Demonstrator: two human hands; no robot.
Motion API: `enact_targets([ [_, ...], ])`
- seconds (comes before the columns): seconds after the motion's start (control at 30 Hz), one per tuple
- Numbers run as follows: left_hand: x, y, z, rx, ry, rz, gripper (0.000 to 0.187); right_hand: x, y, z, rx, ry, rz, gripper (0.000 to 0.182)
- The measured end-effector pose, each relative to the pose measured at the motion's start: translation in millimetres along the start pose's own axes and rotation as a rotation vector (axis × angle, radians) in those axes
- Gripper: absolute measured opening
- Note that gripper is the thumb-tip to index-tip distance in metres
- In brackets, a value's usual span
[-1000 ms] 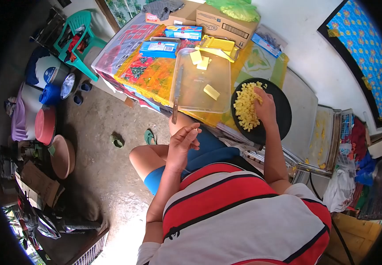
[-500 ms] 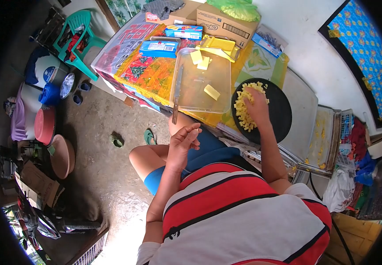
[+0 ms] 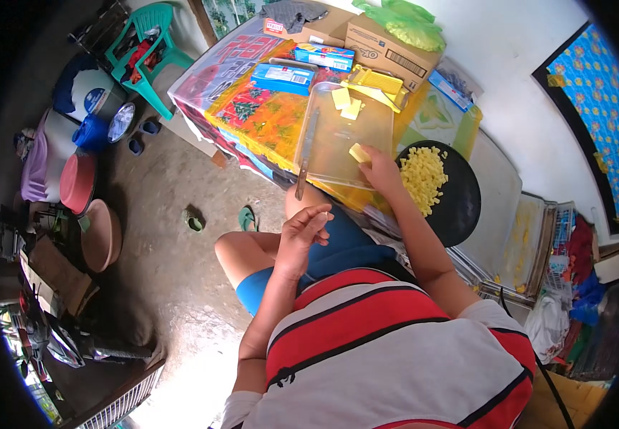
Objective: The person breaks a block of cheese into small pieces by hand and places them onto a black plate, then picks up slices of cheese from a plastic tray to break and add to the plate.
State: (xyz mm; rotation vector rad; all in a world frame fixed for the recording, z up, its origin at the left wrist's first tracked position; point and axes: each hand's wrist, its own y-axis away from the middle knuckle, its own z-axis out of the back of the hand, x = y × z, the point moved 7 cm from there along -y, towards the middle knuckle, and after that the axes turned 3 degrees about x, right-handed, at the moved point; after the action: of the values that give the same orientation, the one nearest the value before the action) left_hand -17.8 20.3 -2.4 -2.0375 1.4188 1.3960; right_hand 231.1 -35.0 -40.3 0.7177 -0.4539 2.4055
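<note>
My right hand (image 3: 382,174) grips a pale yellow cheese block (image 3: 359,152) at the right side of the clear plastic tray (image 3: 341,139). Further pieces of cheese (image 3: 351,109) lie at the tray's far end. A knife (image 3: 307,154) rests along the left edge, its brown handle sticking out toward me. Small yellow cheese cubes (image 3: 424,175) are heaped in a round black pan (image 3: 463,204), just right of my right forearm. Above my lap my left hand (image 3: 303,239) is closed, fingers curled against the thumb; whether anything small is in it I cannot make out.
Blue boxes (image 3: 284,77), a yellow slicer-like rack (image 3: 377,84) and a cardboard carton (image 3: 388,50) stand at the table's back. Metal trays (image 3: 495,214) are stacked on the right. A green chair (image 3: 153,64) and basins (image 3: 100,236) are on the left; slippers (image 3: 247,218) lie on the floor.
My right hand has left the cubes in the pan, moved left to the tray and taken hold of the cheese block. The left hand stays closed in about the same place.
</note>
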Motion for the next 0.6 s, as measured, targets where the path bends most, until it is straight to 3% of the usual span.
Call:
enact_targets([
  [0.17, 1, -2, -2, 0.007, -0.018, 0.008, 0.026, -2, -5, -5, 0.021, -0.239, -0.038, 0.041],
  [0.33, 1, -6, 0, -0.052, 0.055, -0.018, 0.036, 74, 27, 19, 0.079, -0.624, 0.026, 0.04],
  [0.6, -7, -11, 7, -0.13, 0.129, -0.188, 0.029, 155, 70, 34, 0.043, -0.454, 0.321, 0.044],
])
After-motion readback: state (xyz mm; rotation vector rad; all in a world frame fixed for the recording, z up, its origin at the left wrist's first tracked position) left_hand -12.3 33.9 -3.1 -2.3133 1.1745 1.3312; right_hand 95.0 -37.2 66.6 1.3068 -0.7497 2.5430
